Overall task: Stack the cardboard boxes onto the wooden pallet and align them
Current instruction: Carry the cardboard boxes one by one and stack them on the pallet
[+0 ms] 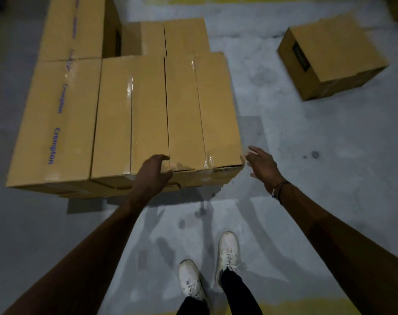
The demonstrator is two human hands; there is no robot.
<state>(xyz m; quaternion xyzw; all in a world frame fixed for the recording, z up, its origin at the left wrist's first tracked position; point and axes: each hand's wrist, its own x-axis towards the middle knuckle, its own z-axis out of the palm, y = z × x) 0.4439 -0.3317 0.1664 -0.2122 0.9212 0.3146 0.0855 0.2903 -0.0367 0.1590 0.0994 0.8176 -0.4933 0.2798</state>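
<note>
Several brown cardboard boxes stand packed side by side in a stack in front of me; the pallet under them is hidden. The rightmost near box has clear tape along its top. My left hand rests against the near top edge of that box, fingers curved over the corner where it meets the middle box. Just off the box's near right corner hovers my right hand, fingers spread and holding nothing. A box with purple print sits at the left of the row.
A single cardboard box with a dark label lies apart on the grey concrete floor at the upper right. My two white shoes stand on the floor below the stack. Yellow floor lines run along the top and bottom edges.
</note>
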